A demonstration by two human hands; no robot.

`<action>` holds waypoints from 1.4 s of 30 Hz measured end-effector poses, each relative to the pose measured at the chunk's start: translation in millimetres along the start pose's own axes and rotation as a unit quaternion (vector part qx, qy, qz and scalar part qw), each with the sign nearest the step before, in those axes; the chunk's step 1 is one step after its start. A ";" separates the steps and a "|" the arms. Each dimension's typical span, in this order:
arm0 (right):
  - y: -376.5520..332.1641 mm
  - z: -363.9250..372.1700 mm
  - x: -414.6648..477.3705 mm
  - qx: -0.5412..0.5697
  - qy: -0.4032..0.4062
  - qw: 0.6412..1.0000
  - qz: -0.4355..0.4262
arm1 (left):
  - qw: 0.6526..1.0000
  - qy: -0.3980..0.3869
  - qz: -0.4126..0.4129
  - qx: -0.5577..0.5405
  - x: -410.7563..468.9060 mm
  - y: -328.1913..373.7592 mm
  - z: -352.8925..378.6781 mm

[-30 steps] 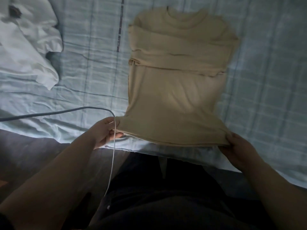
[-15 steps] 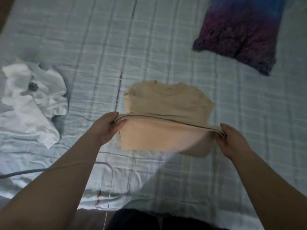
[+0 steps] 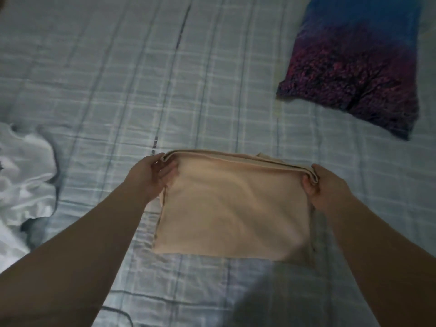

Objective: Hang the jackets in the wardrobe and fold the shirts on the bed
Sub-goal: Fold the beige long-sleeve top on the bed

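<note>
A beige shirt [image 3: 231, 208] lies in the middle of the bed [image 3: 141, 90], doubled over into a rough square with its hem edge at the far side. My left hand [image 3: 151, 175] pinches the far left corner of that folded edge. At the far right corner my right hand [image 3: 325, 185] grips the layers the same way. Both forearms reach in from the bottom of the view.
A crumpled white garment [image 3: 26, 185] lies at the left edge of the bed. A folded blue and purple shirt [image 3: 354, 67] sits at the far right. A thin cable [image 3: 118, 312] crosses the sheet near the bottom.
Both hands carried the shirt's hem away from me and up over its top half, so the collar is now covered. The view moved further onto the bed.
</note>
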State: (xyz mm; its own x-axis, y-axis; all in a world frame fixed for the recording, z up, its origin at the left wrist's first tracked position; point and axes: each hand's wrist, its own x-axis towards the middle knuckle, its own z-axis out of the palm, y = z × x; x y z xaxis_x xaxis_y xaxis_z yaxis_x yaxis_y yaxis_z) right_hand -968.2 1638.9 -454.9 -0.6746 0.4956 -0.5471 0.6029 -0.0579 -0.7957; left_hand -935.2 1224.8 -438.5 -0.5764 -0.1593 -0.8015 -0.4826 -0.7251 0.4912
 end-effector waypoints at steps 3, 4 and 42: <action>12.0 7.2 30.0 -0.008 -0.047 0.998 0.029 | 1.000 -0.021 0.002 -0.010 20.3 -4.7 9.0; 9.8 10.7 31.0 0.031 -0.051 0.996 0.068 | 1.000 -0.022 0.006 -0.017 26.0 -5.9 12.3; 119.1 -16.0 -51.0 -0.563 -0.091 0.691 -0.445 | 0.411 0.061 0.414 0.810 -10.9 -144.2 -73.6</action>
State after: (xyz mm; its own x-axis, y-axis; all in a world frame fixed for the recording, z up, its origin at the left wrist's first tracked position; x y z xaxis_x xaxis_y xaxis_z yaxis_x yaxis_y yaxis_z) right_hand -855.2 1620.6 -517.6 -0.9720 -0.2221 -0.0769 -0.2046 0.9605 -0.1888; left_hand -810.8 1281.8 -525.7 -0.9955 -0.0071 -0.0942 -0.0181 0.9930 0.1164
